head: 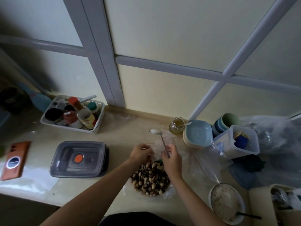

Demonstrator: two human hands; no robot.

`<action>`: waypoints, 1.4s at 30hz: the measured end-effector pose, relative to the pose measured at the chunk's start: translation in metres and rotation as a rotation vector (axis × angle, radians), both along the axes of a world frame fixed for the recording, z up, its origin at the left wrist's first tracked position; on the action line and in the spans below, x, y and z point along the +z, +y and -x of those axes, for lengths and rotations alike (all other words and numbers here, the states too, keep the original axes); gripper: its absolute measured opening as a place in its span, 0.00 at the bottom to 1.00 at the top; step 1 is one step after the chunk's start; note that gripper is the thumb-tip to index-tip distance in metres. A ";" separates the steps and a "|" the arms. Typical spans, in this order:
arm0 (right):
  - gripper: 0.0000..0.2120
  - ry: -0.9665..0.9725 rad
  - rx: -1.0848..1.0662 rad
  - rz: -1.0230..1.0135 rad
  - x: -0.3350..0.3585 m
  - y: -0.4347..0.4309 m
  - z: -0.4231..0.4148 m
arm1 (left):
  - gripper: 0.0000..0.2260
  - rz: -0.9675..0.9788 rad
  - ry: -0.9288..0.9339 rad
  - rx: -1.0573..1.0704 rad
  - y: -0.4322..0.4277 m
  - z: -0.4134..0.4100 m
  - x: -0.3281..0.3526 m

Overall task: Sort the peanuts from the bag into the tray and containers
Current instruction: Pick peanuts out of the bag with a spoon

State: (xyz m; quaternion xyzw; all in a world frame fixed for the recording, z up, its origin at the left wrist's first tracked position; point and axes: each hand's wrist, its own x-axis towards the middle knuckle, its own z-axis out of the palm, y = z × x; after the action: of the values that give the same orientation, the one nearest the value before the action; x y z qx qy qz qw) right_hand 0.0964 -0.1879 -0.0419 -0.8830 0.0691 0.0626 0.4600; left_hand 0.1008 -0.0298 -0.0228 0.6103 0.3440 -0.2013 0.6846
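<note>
- While the right hand [171, 160] grips a spoon [160, 139] by its handle, the left hand [141, 152] pinches the clear bag [172, 138] at its edge.
- Peanuts [151, 178] lie heaped just beneath both hands.
- 1 lidded grey container [78, 159] sits left.

Grey lidded container [78, 159], orange phone [15, 160], blue bowl [198, 132].
</note>
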 end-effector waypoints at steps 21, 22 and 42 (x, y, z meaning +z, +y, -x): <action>0.08 0.133 0.114 -0.275 0.048 0.010 0.010 | 0.06 0.006 -0.119 -0.074 0.006 0.020 0.035; 0.08 0.147 0.105 -0.279 0.049 0.009 0.012 | 0.07 0.006 -0.117 -0.084 0.006 0.023 0.037; 0.05 0.036 0.117 0.157 0.076 0.011 0.062 | 0.10 -1.099 -0.368 -0.685 -0.004 0.073 0.081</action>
State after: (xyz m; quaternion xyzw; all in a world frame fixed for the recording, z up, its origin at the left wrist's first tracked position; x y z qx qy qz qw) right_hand 0.0343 -0.1770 0.0345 -0.9176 0.0304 0.0994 0.3836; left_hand 0.0280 -0.0342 0.0580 0.9690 0.0613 -0.0957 0.2194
